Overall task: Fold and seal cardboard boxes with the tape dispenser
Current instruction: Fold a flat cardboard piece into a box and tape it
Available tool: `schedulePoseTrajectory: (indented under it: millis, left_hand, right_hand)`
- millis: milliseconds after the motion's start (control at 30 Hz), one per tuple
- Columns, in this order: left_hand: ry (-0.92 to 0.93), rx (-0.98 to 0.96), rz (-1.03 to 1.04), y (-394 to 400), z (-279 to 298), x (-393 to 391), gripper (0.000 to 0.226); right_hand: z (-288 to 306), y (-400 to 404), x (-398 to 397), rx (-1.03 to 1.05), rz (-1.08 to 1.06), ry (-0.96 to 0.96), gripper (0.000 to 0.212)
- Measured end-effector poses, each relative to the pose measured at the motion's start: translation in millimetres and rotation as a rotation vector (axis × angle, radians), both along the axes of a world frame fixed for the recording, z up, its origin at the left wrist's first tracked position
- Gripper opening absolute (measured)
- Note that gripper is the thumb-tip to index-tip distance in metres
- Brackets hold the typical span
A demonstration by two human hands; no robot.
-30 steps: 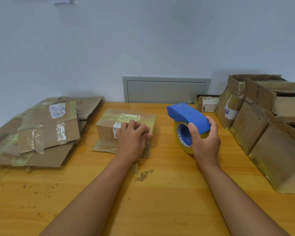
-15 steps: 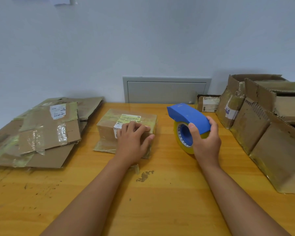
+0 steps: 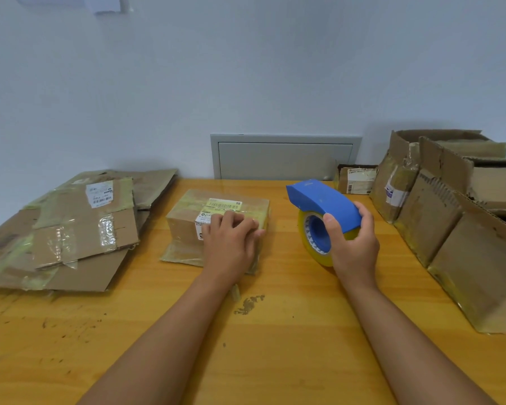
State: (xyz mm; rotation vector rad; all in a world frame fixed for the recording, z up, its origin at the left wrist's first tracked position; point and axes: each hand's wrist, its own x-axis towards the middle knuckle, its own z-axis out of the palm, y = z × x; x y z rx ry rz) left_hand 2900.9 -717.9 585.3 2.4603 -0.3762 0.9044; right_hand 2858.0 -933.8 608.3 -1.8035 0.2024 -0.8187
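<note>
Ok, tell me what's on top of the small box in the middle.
The left hand lies flat on the box, over its near right part. Behind the fingers, a yellow barcode label and yellowish tape show. A white label is partly covered by the hand.

On the wooden tabletop (image 3: 275, 346), the left hand (image 3: 231, 244) lies flat on a small taped cardboard box (image 3: 216, 211), while the right hand (image 3: 352, 244) grips a blue tape dispenser (image 3: 322, 203), with flattened cardboard (image 3: 70, 229) at left and open boxes (image 3: 450, 214) at right.
</note>
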Motion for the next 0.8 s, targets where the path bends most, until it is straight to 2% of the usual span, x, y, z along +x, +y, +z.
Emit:
schedulePoseTrajectory:
  millis: [133, 267, 333, 400, 500, 567, 700, 800]
  left_hand:
    - [-0.031, 0.018, -0.003, -2.8, 0.1, -2.1, 0.028]
    - [0.038, 0.063, 0.011, -0.9, 0.8, -0.8, 0.046]
    - [0.046, 0.075, 0.015, -0.6, 1.0, 0.0, 0.043]
    - [0.037, 0.082, 0.033, 1.4, 2.2, -1.7, 0.033]
    - [0.015, 0.071, 0.017, 8.3, 5.9, -6.3, 0.026]
    - [0.013, 0.046, -0.036, 12.2, 7.6, -11.5, 0.029]
    - [-0.040, 0.069, -0.069, 9.2, 9.1, -22.1, 0.036]
    - [-0.072, 0.137, -0.074, 0.1, 10.2, -26.5, 0.053]
  right_hand:
    - [3.4, 2.6, -3.5, 0.037, 0.013, 0.016, 0.081]
    - [14.4, 7.2, -4.0, 0.067, 0.020, 0.039, 0.053]
    - [22.3, 10.3, -5.9, 0.041, 0.035, 0.061, 0.052]
    - [26.7, 12.4, -12.0, -0.093, 0.034, 0.083, 0.060]
    - [22.6, 12.0, -22.8, -0.512, -0.045, 0.182, 0.063]
    - [17.5, 12.1, -29.8, -0.750, -0.106, 0.298, 0.059]
    - [7.7, 16.9, -38.5, -0.979, -0.160, 0.471, 0.061]
    - [1.9, 20.4, -40.4, -1.058, -0.176, 0.556, 0.062]
